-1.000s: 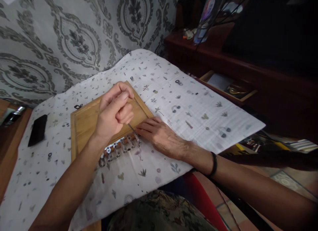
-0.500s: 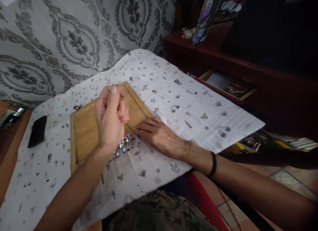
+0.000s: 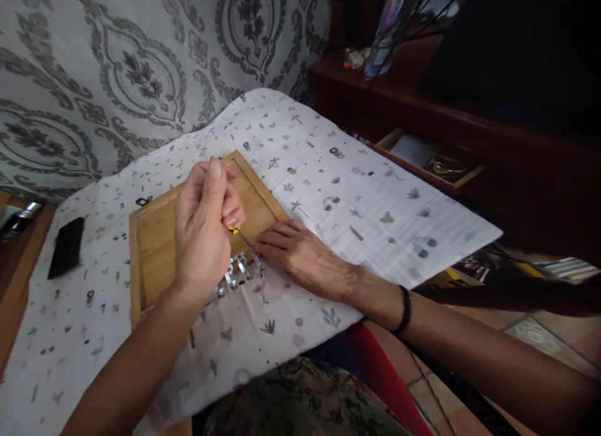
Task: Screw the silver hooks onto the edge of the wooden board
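Note:
My left hand [image 3: 204,220] is closed around the yellow handle of a screwdriver [image 3: 233,228], its thumb pointing up. The thin shaft slants down to the right toward a metal hook rail [image 3: 241,265], where its tip ends near the fingers of my other hand. This shiny rail has several hooks and runs along the near edge of a framed wooden board [image 3: 164,245]. Fingers outstretched, my right hand [image 3: 298,254] lies flat over the board's right corner beside the rail's end; its thumb is hidden.
Under the board is a white printed cloth [image 3: 338,204] covering the table. A black rectangular object [image 3: 66,247] lies at the left. A patterned curtain [image 3: 154,79] hangs behind, and a dark red desk with an open drawer [image 3: 432,157] stands at the right.
My left hand has turned and shifted slightly left, so more of the screwdriver's yellow handle shows. My right hand has stayed in place.

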### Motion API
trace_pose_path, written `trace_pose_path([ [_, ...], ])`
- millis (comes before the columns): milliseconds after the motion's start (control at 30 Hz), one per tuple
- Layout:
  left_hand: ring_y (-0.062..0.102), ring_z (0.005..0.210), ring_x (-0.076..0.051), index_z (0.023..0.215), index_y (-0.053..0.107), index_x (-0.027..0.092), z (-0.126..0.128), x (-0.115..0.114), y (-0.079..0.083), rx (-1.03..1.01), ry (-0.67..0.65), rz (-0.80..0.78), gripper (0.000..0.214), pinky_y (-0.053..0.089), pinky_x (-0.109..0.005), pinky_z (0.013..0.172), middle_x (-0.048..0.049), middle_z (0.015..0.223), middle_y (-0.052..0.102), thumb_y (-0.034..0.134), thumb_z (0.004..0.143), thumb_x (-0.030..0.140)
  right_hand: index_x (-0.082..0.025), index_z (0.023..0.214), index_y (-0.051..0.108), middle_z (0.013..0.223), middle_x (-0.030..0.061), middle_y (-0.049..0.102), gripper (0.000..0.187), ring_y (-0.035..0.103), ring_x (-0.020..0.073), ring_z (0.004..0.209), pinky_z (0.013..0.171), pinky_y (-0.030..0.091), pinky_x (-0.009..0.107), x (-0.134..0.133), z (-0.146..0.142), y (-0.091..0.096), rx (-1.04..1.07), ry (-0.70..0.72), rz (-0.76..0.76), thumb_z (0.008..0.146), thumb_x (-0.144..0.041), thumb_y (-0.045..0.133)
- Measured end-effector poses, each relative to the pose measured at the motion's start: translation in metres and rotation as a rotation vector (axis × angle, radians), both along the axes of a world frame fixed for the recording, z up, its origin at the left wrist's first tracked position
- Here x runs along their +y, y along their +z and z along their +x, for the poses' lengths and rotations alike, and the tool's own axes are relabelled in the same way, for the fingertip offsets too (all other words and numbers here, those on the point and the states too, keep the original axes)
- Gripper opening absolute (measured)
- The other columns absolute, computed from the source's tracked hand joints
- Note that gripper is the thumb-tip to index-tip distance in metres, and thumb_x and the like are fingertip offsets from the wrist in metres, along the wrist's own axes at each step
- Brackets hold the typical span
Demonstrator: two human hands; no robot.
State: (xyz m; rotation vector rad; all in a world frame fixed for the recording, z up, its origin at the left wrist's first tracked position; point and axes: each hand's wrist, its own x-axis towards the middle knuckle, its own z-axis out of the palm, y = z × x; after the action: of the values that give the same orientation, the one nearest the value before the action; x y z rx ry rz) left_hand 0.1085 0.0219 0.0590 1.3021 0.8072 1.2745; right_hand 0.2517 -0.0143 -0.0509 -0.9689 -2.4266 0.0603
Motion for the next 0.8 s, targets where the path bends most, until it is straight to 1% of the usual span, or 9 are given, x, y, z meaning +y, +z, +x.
trace_pose_path([
  [67,0.019,0.043,-0.007,0.071,0.054,0.022,0.003,-0.003,-0.001,-0.017,0.004,0.027,0.038,0.021,-0.023,0.042,0.0087,0.051,0.023,0.068,0.098,0.045,-0.01,0.119,0.069,0.118,0.0146,0.075,0.025,0.062,0.0284,0.11,0.093,0.047,0.044,0.0,0.0,0.001,-0.007,0.001,-0.006,0.106,-0.013,0.047],
  [133,0.012,0.041,-0.007,0.07,0.052,0.022,0.001,-0.001,-0.001,-0.006,-0.058,0.041,0.04,0.016,-0.023,0.041,0.0097,0.048,0.016,0.067,0.098,0.046,-0.01,0.117,0.069,0.117,0.0147,0.075,0.024,0.063,0.029,0.108,0.092,0.047,0.045,-0.001,-0.001,0.002,-0.012,0.0,-0.008,0.106,-0.013,0.048],
  [267,0.008,0.038,-0.005,0.07,0.052,0.022,-0.009,0.011,0.004,0.103,-0.352,-0.019,0.041,0.014,-0.021,0.039,0.0111,0.047,0.014,0.07,0.094,0.05,-0.009,0.116,0.07,0.115,0.0147,0.075,0.023,0.063,0.0296,0.108,0.093,0.047,0.045,0.001,-0.002,0.003,-0.005,-0.003,-0.011,0.102,-0.01,0.052],
  [333,0.009,0.037,-0.005,0.07,0.051,0.022,-0.014,0.016,0.005,0.139,-0.419,-0.042,0.041,0.016,-0.02,0.038,0.0114,0.047,0.014,0.07,0.093,0.049,-0.009,0.117,0.07,0.116,0.0154,0.075,0.024,0.063,0.0298,0.109,0.094,0.048,0.046,0.001,-0.002,0.001,0.006,0.003,-0.016,0.1,-0.007,0.053],
  [467,0.016,0.036,-0.005,0.072,0.052,0.021,-0.015,0.019,0.001,0.126,-0.308,0.004,0.038,0.024,-0.019,0.039,0.0113,0.046,0.021,0.067,0.096,0.046,-0.011,0.117,0.071,0.119,0.0164,0.074,0.03,0.065,0.0293,0.111,0.096,0.051,0.048,0.0,0.001,-0.005,0.082,0.016,-0.06,0.1,-0.006,0.047],
  [567,0.038,0.042,-0.008,0.078,0.058,0.021,-0.013,0.016,-0.003,0.141,-0.182,0.066,0.037,0.039,-0.02,0.046,0.0079,0.05,0.04,0.064,0.098,0.052,-0.012,0.126,0.068,0.126,0.0173,0.072,0.036,0.066,0.0267,0.116,0.101,0.053,0.047,-0.002,0.006,0.0,0.325,-0.003,-0.165,0.103,-0.008,0.041],
  [633,0.057,0.057,-0.011,0.087,0.063,0.02,-0.013,0.013,-0.004,0.165,-0.115,0.088,0.037,0.051,-0.023,0.059,0.0027,0.063,0.058,0.061,0.099,0.055,-0.013,0.132,0.065,0.13,0.0163,0.071,0.035,0.067,0.0257,0.119,0.104,0.054,0.046,0.001,0.004,0.013,0.562,-0.054,-0.279,0.108,-0.02,0.04],
  [700,0.069,0.081,-0.015,0.098,0.066,0.021,-0.014,0.01,-0.005,0.166,-0.071,0.106,0.034,0.057,-0.027,0.076,-0.0028,0.085,0.071,0.06,0.1,0.055,-0.019,0.128,0.066,0.125,0.0115,0.072,0.038,0.068,0.0255,0.119,0.107,0.054,0.046,0.013,-0.007,0.032,0.808,-0.107,-0.403,0.11,-0.04,0.04],
  [800,0.068,0.116,-0.022,0.114,0.066,0.025,-0.016,0.008,-0.008,0.13,-0.026,0.106,0.029,0.057,-0.035,0.096,-0.0068,0.117,0.073,0.06,0.1,0.049,-0.023,0.119,0.067,0.12,0.009,0.071,0.056,0.068,0.0264,0.116,0.103,0.058,0.045,0.044,-0.039,0.052,1.185,-0.082,-0.523,0.107,-0.064,0.032],
])
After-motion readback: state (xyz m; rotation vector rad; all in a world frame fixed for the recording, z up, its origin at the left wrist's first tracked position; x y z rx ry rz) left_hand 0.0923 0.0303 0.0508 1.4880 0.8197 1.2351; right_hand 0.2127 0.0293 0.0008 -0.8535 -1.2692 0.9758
